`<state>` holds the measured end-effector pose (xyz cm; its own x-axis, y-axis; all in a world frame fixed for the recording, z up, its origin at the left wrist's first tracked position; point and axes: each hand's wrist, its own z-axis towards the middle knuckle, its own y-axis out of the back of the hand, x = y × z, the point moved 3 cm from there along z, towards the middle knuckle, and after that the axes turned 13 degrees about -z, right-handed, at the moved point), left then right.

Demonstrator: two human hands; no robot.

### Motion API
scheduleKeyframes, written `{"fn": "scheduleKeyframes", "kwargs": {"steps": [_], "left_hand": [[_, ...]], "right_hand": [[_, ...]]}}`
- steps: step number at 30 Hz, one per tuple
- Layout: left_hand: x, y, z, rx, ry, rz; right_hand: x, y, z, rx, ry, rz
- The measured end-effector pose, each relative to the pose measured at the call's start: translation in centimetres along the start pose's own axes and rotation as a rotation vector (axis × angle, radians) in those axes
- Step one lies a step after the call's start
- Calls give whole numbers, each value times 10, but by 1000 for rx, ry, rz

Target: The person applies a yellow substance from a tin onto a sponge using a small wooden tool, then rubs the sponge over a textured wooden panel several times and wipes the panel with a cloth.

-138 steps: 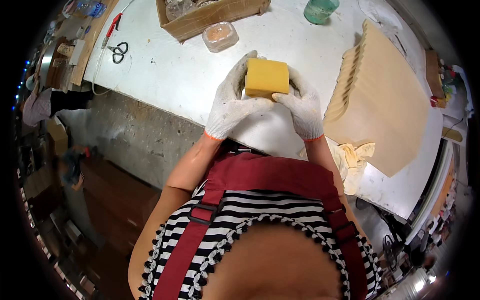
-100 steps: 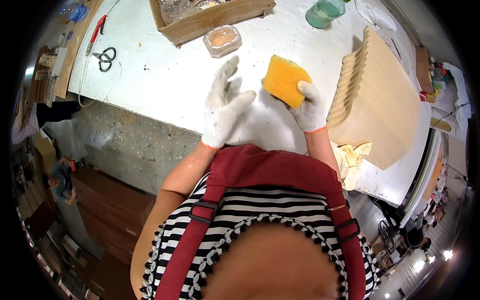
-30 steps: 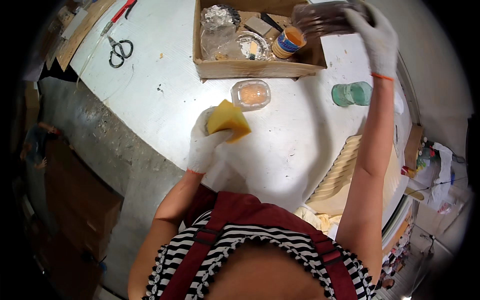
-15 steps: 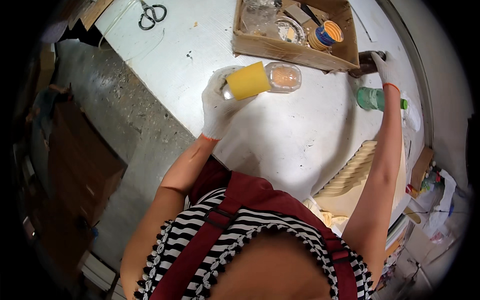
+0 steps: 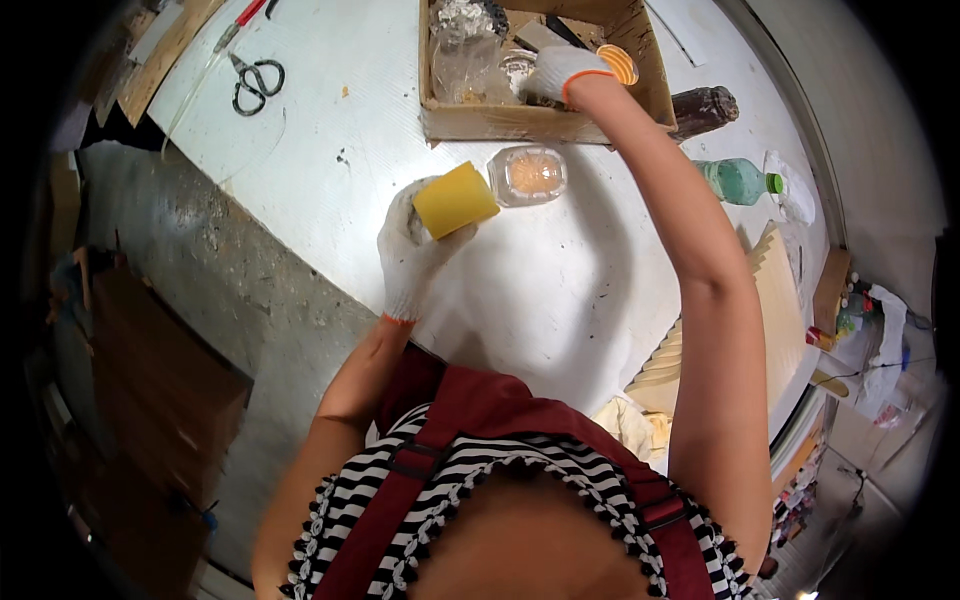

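My left hand (image 5: 408, 235), in a white glove with an orange cuff, is closed round a yellow block (image 5: 456, 201) that looks like a sponge, above the white table. Beside the block sits a clear plastic container (image 5: 529, 176) with something pale orange in it. My right hand (image 5: 560, 72), also gloved, reaches into a cardboard box (image 5: 520, 122) at the far side, over a round silvery dish (image 5: 518, 68). Its fingers point down among the contents and are mostly hidden, so I cannot see whether they grip anything.
The box also holds crumpled clear plastic (image 5: 465, 70) and an orange-striped roll (image 5: 618, 64). To its right lie a dark brown bottle (image 5: 703, 110) and a green bottle (image 5: 738, 181). Black-handled scissors (image 5: 258, 85) lie far left. Ridged cream pieces (image 5: 745, 300) stand near right.
My right hand has left the brown bottle and moved left into the box. My left hand still holds the yellow block, now tilted differently. The view has shifted.
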<state>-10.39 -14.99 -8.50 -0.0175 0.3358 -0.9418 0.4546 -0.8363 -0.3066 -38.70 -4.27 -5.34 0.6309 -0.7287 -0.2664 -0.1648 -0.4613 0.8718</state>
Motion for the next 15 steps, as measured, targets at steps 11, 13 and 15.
{"fn": "scheduleKeyframes", "kwargs": {"steps": [11,13,15], "left_hand": [[-1,9,13,7,158,-102],[-4,5,17,19,179,-99],[-5,0,25,22,207,-99]], "right_hand": [[15,-9,-6,77,-89,182],[16,12,-22,-47,-101,160],[6,23,-41,-93,-178,159]]}}
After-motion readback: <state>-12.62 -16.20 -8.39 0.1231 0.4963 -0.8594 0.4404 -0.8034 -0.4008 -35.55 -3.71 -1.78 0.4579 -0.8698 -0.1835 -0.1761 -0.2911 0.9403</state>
